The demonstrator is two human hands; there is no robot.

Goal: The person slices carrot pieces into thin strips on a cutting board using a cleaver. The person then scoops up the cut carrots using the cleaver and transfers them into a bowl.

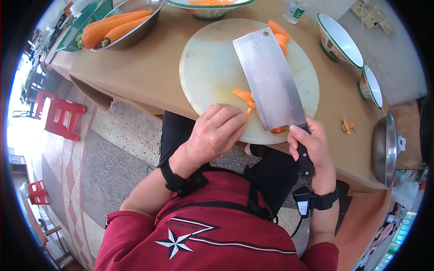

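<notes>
Nearest the camera, at the bottom of the frame, a dark red short-sleeved shirt (239, 223) printed with a white star is seen. Black wrist straps (325, 200) are worn on both forearms. At the right of centre, the black riveted handle of a broad steel cleaver (271, 81) is gripped by the right hand (314, 141), the fingers closed around it. The blade is held slanting toward the top of the frame, over a round whitish cutting board (208, 56); whether the board is touched cannot be told. At the centre, the fingers of the left hand (218, 128) are bent and bunched at the board's near rim, beside thin orange carrot strips (244, 95); whether one is pinched cannot be told. Larger orange carrot chunks (280, 38) are partly covered by the blade's far end.

In the upper left, whole orange carrots (110, 30) are held in a round steel basin (138, 38). At the top edge, orange shreds (212, 2) are contained in a green-rimmed white bowl (210, 12). Two more such bowls (339, 40) are tilted at the upper right.
</notes>
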